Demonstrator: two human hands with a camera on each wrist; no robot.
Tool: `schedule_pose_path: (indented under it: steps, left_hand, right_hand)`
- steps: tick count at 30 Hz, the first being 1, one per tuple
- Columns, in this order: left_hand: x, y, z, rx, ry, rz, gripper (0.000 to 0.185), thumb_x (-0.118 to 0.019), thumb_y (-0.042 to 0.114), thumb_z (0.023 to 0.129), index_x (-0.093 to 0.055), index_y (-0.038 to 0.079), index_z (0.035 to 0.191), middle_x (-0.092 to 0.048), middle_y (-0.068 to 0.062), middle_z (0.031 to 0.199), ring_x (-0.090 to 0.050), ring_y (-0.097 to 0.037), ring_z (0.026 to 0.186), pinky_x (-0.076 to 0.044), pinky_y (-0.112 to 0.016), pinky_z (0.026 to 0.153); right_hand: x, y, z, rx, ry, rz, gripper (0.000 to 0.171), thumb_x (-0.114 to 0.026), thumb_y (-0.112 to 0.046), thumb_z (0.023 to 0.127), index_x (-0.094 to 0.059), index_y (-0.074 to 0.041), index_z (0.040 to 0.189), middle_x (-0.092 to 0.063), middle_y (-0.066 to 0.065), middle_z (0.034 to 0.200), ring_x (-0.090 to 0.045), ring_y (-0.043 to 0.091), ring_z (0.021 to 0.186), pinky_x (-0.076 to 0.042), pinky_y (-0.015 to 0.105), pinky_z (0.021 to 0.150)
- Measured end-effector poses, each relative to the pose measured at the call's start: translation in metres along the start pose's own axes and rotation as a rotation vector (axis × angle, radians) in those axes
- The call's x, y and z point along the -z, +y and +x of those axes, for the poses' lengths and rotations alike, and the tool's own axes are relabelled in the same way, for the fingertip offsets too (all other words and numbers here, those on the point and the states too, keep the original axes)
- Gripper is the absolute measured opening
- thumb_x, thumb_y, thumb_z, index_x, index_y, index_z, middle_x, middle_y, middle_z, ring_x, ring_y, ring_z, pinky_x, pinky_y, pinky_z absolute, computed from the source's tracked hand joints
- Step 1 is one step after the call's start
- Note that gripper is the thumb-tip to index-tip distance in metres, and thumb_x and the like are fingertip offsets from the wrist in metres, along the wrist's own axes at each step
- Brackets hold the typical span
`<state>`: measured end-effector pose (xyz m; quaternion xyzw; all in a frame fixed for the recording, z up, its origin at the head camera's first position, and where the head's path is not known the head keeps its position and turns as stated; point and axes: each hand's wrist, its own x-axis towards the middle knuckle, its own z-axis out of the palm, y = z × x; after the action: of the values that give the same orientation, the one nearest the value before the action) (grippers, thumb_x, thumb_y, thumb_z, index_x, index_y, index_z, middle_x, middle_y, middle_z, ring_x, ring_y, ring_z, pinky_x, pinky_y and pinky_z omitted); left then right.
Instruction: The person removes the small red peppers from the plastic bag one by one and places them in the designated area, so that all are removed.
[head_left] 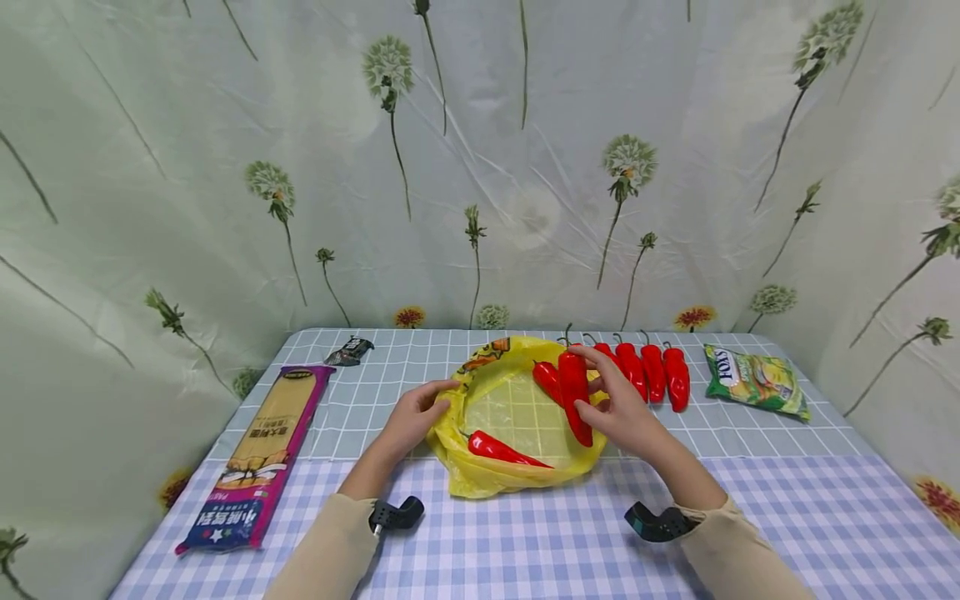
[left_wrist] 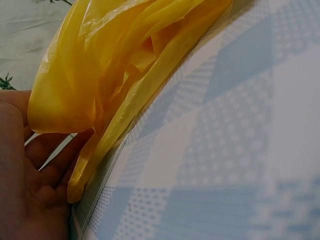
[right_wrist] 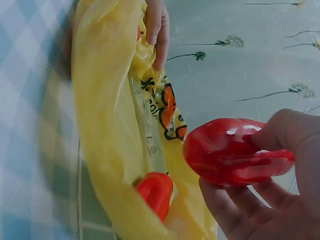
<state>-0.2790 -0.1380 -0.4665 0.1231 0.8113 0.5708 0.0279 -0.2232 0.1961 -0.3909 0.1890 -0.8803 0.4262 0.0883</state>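
Note:
A yellow plastic bag [head_left: 517,482] lies with its mouth spread wide in the middle of the table. My left hand [head_left: 412,417] holds the bag's left rim, and in the left wrist view the yellow film [left_wrist: 65,95] passes between thumb and fingers. Above the bag's right side, my right hand [head_left: 618,408] grips a red pepper [head_left: 574,392] between thumb and fingers, its stem pointing up. Two red peppers rest inside the bag: one near the front [head_left: 502,450], the other at the back right [head_left: 547,382], partly hidden by the held pepper.
Several more red peppers [head_left: 677,379] stand in a row right of the bag. Farther right lies a green FOX'S packet [head_left: 757,382]. A long pasta packet [head_left: 258,458] and a small black wrapper [head_left: 349,351] are on the left. A floral curtain [head_left: 525,167] hangs behind the table.

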Motion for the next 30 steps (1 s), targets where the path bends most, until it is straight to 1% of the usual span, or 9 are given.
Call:
schedule_pose_path:
  steps: [2, 6, 9, 13, 19, 22, 27, 30]
  left_hand:
    - [0.000, 0.001, 0.000, -0.001, -0.003, 0.003, 0.033, -0.057, 0.016, 0.101, -0.064, 0.017, 0.133, -0.058, -0.009, 0.144, -0.055, -0.027, 0.130, -0.049, -0.044, 0.108]
    - [-0.001, 0.002, 0.000, -0.013, -0.009, 0.015, 0.034, -0.056, 0.015, 0.101, -0.064, 0.017, 0.134, -0.058, -0.009, 0.144, -0.054, -0.028, 0.133, -0.047, -0.045, 0.110]
    - [-0.001, 0.003, 0.000, -0.032, -0.012, 0.012, 0.034, -0.056, 0.013, 0.100, -0.064, 0.016, 0.134, -0.059, -0.010, 0.143, -0.054, -0.028, 0.133, -0.047, -0.045, 0.110]
    - [-0.001, 0.004, -0.001, -0.042, -0.012, 0.005, 0.034, -0.056, 0.012, 0.100, -0.064, 0.015, 0.133, -0.059, -0.011, 0.142, -0.054, -0.028, 0.132, -0.047, -0.045, 0.109]
    - [0.000, 0.006, -0.001, -0.036, -0.018, 0.003, 0.034, -0.056, 0.012, 0.100, -0.064, 0.015, 0.134, -0.058, -0.010, 0.144, -0.052, -0.029, 0.136, -0.045, -0.046, 0.112]
    - [0.000, 0.007, -0.001, -0.032, -0.016, -0.006, 0.035, -0.056, 0.012, 0.100, -0.063, 0.016, 0.134, -0.058, -0.010, 0.145, -0.052, -0.029, 0.136, -0.044, -0.046, 0.112]
    - [0.001, 0.005, -0.003, -0.037, -0.019, 0.005, 0.035, -0.056, 0.012, 0.101, -0.063, 0.015, 0.134, -0.058, -0.011, 0.144, -0.053, -0.029, 0.135, -0.045, -0.045, 0.111]
    - [0.001, 0.005, -0.004, -0.034, -0.021, 0.008, 0.034, -0.056, 0.013, 0.101, -0.063, 0.015, 0.134, -0.058, -0.011, 0.144, -0.053, -0.028, 0.134, -0.046, -0.045, 0.111]
  right_hand:
    - [0.004, 0.003, -0.004, -0.009, 0.037, -0.009, 0.085, -0.075, -0.002, 0.079, -0.033, -0.022, 0.150, -0.049, 0.016, 0.142, -0.064, 0.027, 0.100, -0.059, 0.026, 0.076]
    - [0.011, 0.010, -0.011, -0.056, 0.097, -0.020, 0.086, -0.077, -0.004, 0.079, -0.032, -0.021, 0.151, -0.048, 0.015, 0.143, -0.064, 0.031, 0.106, -0.057, 0.021, 0.076]
    - [0.017, 0.015, -0.016, -0.095, 0.125, -0.008, 0.083, -0.075, -0.005, 0.081, -0.032, -0.021, 0.151, -0.048, 0.016, 0.143, -0.062, 0.035, 0.109, -0.056, 0.019, 0.074]
    - [0.025, 0.025, -0.023, -0.137, 0.146, 0.008, 0.077, -0.071, -0.006, 0.085, -0.033, -0.020, 0.151, -0.048, 0.019, 0.142, -0.058, 0.036, 0.110, -0.054, 0.017, 0.073]
    - [0.029, 0.040, -0.033, -0.185, 0.158, 0.005, 0.074, -0.068, -0.006, 0.089, -0.032, -0.020, 0.152, -0.047, 0.020, 0.142, -0.055, 0.033, 0.108, -0.054, 0.017, 0.072]
    - [0.030, 0.047, -0.036, -0.217, 0.157, -0.013, 0.070, -0.065, -0.007, 0.090, -0.032, -0.018, 0.151, -0.047, 0.021, 0.140, -0.053, 0.031, 0.105, -0.053, 0.017, 0.071]
    - [0.029, 0.055, -0.038, -0.284, 0.130, -0.065, 0.066, -0.065, -0.009, 0.091, -0.034, -0.013, 0.149, -0.051, 0.023, 0.135, -0.054, 0.030, 0.102, -0.052, 0.016, 0.070]
    - [0.028, 0.058, -0.039, -0.306, 0.108, -0.088, 0.066, -0.065, -0.010, 0.090, -0.034, -0.013, 0.148, -0.052, 0.023, 0.133, -0.055, 0.030, 0.101, -0.053, 0.016, 0.069]
